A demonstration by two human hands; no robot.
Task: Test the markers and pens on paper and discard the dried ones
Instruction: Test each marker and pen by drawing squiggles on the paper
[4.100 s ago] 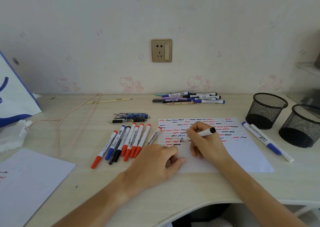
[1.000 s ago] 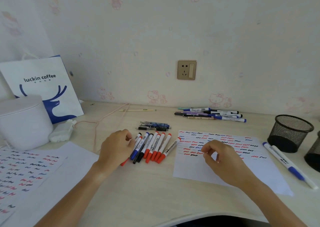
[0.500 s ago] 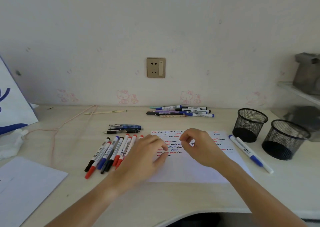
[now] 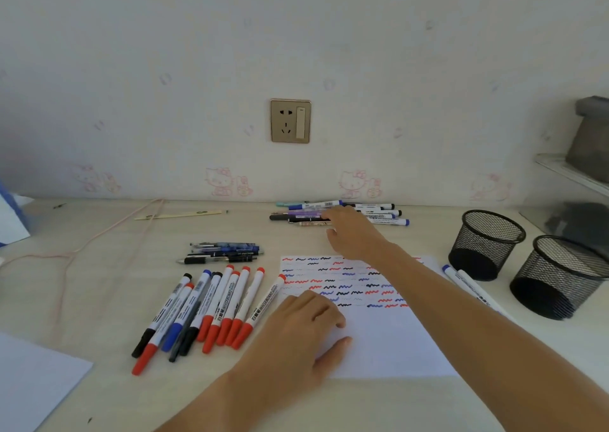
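Reaching with loose, empty right hand [image 4: 354, 234] fingers [image 4: 329, 215] into the far pen pile [image 4: 342, 213] could scatter neighbours, since they're packed touching; left hand [image 4: 306, 329] lies flat on the paper [image 4: 389, 342], so it shouldn't slide.

Soft, even daylight on my feed, mildly soft overall, with wide-angle bending at the edges.

I see no hard glare: the wall [image 4: 428, 69] reads pale and flat, slightly dimmer toward the upper left corner. The tabletop [image 4: 108, 286] is evenly lit. Shadows are faint; a soft one sits under the left hand [image 4: 306, 329] on the paper [image 4: 389, 342], and a dark pool fills each mesh cup [image 4: 487, 243]. The right hand [image 4: 352, 234] is smeared by motion at the fingertips, as are the pens at the wall [image 4: 379, 215]. The shelf [image 4: 573, 174] at the right edge is blurred and leans with lens distortion. Print on the nearest markers [image 4: 211, 303] stays partly legible.
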